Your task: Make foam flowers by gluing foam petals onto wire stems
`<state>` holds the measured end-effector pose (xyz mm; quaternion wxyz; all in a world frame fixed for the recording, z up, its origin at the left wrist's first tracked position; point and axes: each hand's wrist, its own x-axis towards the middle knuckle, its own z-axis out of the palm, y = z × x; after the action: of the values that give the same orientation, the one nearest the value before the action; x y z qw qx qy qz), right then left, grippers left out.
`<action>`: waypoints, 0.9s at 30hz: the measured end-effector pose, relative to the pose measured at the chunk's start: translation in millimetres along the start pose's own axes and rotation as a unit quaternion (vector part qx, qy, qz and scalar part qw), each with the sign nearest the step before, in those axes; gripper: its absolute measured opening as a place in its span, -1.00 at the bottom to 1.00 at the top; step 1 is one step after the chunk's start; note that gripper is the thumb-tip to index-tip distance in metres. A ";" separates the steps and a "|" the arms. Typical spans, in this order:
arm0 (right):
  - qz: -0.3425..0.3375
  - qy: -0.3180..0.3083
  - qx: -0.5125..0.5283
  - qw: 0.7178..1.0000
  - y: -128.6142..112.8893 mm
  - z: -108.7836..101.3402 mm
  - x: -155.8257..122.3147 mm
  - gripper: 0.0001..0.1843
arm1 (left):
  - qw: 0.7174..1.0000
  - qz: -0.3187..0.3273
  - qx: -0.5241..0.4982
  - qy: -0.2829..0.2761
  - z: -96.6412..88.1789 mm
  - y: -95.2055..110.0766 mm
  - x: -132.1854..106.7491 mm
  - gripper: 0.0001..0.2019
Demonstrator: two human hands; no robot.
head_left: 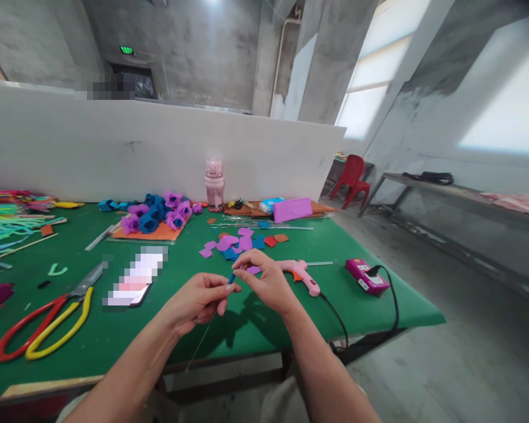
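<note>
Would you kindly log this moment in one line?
left hand: pinching blue piece; right hand: at its upper end; glue gun: on table

Blue, it seems, on that half-hidden piece (231, 278)! Green across the tabletop (194, 252), purple and blue through the flowers (152, 212), pink glue gun (307, 277), magenta socket block (365, 277), and scissors (76, 296) with one red handle, one yellow!

At the far side of the table, a pink bottle (214, 187) stands upright before a white panel (167, 141). Behind the panel, on the left, a green sign (126, 50) is glowing. Far right, there is a red chair (353, 171), and a long bench (462, 190) carries a pinkish cloth (522, 203).
</note>
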<state>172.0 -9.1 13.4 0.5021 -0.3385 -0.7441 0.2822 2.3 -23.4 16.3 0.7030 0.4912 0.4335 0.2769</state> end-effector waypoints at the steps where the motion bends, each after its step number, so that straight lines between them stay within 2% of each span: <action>1: -0.003 -0.005 -0.005 1.000 0.0 -0.5 0.0 -0.97 | 1.000 -0.003 0.001 -0.002 0.1 0.0 0.0 -0.67; 9: -0.011 -0.027 -0.024 0.999 -2.8 -2.8 -1.3 -0.91 | 0.999 -0.005 0.042 0.001 0.8 -1.7 1.6 -0.71; 15: 0.001 -0.010 -0.069 0.998 -3.6 0.0 -2.6 -0.93 | 0.997 -0.002 0.077 0.020 3.9 -2.9 2.5 -0.66; 17: 0.034 0.008 -0.056 0.998 -2.4 -0.3 -2.0 -0.94 | 0.997 -0.005 0.072 0.022 4.1 -3.1 3.2 -0.68; 21: 0.127 0.038 0.072 0.989 2.2 0.1 -0.7 -0.74 | 0.998 0.008 0.041 0.041 2.5 -3.6 5.0 -0.67; 27: 0.206 -0.070 0.170 0.961 4.5 13.8 -5.4 -0.72 | 0.997 0.030 0.042 0.052 1.3 -4.9 5.7 -0.67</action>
<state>161.5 -11.8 2.4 0.4301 -0.3737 -0.6324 0.5248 5.9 -21.1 10.1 0.6498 0.5178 0.4660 0.3042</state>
